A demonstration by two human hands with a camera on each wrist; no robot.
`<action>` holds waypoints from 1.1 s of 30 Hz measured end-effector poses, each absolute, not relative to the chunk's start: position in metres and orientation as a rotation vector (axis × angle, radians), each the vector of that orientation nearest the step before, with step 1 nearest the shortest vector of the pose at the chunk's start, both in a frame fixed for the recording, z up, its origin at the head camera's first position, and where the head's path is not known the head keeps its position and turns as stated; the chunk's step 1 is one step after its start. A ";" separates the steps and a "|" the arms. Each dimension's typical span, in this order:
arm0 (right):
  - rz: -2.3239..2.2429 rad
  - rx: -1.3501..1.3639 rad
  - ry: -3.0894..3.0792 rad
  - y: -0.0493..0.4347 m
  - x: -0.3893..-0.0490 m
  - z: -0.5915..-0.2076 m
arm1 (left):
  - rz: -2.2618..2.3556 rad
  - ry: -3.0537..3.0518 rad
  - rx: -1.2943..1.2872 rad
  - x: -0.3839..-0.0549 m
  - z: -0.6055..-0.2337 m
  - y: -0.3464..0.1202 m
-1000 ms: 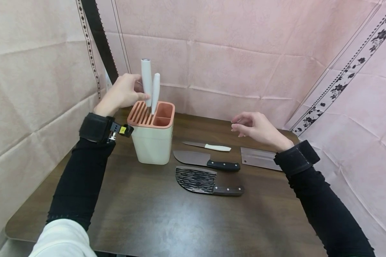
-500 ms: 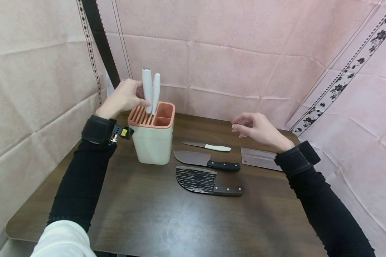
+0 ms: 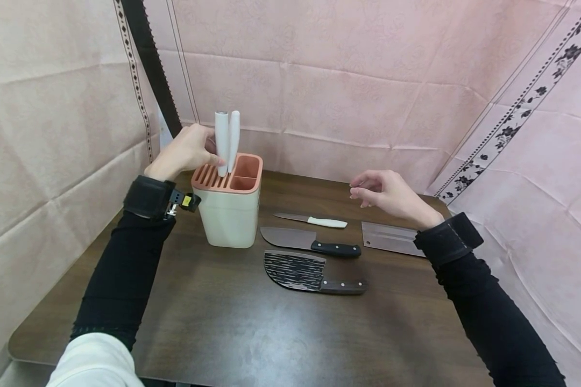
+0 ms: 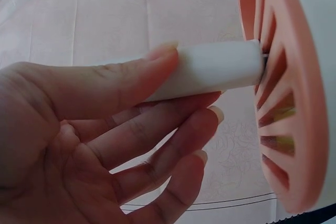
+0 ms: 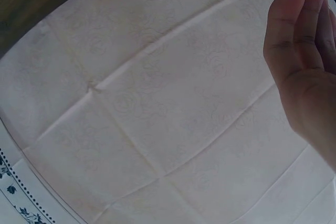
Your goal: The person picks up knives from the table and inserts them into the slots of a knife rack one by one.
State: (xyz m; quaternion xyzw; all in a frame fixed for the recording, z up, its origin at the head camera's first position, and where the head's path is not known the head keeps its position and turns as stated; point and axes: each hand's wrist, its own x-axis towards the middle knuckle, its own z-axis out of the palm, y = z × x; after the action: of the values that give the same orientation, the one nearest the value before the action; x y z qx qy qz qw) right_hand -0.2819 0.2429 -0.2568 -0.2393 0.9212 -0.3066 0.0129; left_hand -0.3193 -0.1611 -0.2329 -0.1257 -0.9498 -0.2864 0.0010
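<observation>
My left hand [image 3: 186, 150] pinches the white handle [image 4: 220, 66] of a knife between thumb and fingers. That knife stands upright in a slot of the knife block [image 3: 228, 220], a pale green holder with an orange slotted top; its blade is hidden inside and the handle's lower end sits right at the slots. Beside it, a second white-handled knife [image 3: 234, 140] also stands in the block. My right hand [image 3: 384, 194] hovers over the table's back right with loosely bent fingers and holds nothing. Below it lies a cleaver [image 3: 389, 236], its handle hidden behind the wrist.
Right of the block lie a small white-handled paring knife [image 3: 326, 221], a black-handled kitchen knife [image 3: 336, 248] and a dark-patterned cleaver [image 3: 295, 270] on the brown table [image 3: 213, 322]. Pink cloth [image 3: 295, 80] hangs along the back and sides.
My left hand has moved down with the white-handled knife, which has sunk deeper into its slot until the handle meets the block's top. The right hand has stayed in place.
</observation>
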 end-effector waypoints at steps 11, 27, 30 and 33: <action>-0.923 -0.715 2.891 0.254 -0.285 -0.262 | -0.896 -2.984 -0.410 -0.320 -0.236 -0.166; -0.775 -0.406 2.971 0.324 -0.295 -0.287 | -0.866 -3.016 -0.471 -0.323 -0.239 -0.167; -0.764 -0.365 2.976 0.338 -0.297 -0.293 | -0.850 -3.018 -0.463 -0.322 -0.240 -0.168; -0.775 -0.326 2.980 0.353 -0.298 -0.298 | -0.839 -3.022 -0.465 -0.321 -0.240 -0.168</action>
State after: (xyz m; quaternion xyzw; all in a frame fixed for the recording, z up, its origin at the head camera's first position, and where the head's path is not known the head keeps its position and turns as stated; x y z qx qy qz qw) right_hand -0.2983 0.3527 -0.2981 -0.1053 0.9622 -0.2502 0.0225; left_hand -0.3208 -0.1680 -0.2405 -0.1467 -0.9530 -0.2647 -0.0147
